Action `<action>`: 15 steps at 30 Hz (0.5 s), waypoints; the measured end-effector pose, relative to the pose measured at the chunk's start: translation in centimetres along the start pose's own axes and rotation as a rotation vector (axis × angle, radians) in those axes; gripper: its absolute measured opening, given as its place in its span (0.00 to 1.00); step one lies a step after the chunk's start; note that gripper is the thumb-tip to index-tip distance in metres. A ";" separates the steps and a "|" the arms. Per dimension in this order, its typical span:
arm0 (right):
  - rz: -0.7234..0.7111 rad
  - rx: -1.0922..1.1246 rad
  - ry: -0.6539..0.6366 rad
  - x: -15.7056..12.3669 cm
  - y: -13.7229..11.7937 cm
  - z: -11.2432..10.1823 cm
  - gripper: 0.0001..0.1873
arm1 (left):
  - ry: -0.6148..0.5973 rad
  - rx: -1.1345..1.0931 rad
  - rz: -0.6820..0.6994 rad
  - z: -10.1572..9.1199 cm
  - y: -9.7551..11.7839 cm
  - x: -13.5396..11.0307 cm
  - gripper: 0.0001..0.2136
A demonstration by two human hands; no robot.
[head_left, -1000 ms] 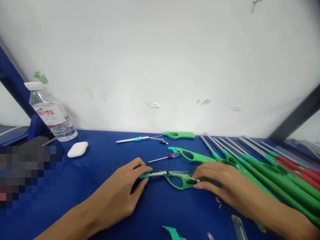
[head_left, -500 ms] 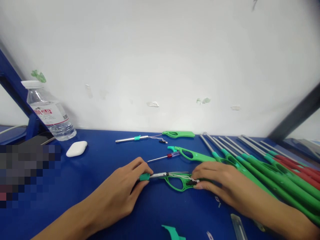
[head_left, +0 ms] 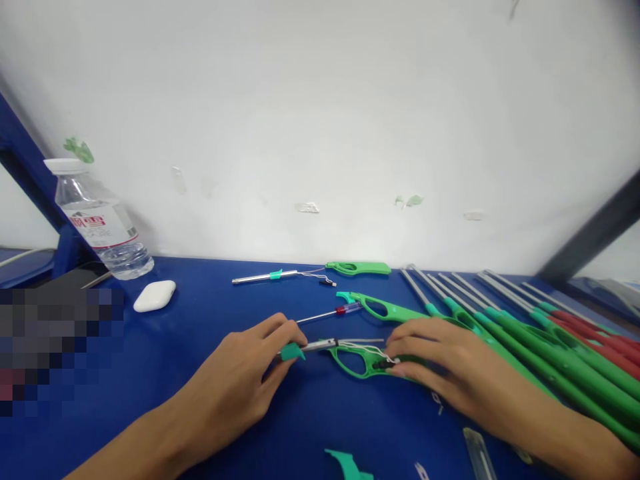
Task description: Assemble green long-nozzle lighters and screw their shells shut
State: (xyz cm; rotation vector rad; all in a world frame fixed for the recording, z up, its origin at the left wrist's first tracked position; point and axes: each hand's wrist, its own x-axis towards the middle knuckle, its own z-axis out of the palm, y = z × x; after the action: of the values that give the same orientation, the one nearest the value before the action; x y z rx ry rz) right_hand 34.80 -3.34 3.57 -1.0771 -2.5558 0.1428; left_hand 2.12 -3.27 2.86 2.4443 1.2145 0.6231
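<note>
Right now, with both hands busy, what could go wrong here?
The white wires run between the metal tube in the left hand and the green handle at the right hand, so pulling the hands apart might strain or snag them. The screwdriver lies just beyond the left hand, so a knuckle could perhaps knock it.

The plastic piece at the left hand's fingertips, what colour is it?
Teal: the plastic piece at the left hand shows best in the head view.
</note>
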 end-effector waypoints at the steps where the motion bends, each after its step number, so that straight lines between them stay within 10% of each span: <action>1: -0.002 -0.002 0.002 0.0 0.0 0.1 0.09 | -0.001 0.003 0.001 0.0 0.0 0.1 0.09; 15: -0.024 0.022 -0.006 0.0 -0.5 -0.1 0.10 | 0.014 0.015 0.045 0.2 0.1 -0.2 0.05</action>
State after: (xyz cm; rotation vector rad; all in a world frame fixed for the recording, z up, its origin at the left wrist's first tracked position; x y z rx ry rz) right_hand 34.55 -3.69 3.72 -1.0388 -2.5659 0.1679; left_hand 2.15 -3.48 2.68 2.4896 1.1765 0.6469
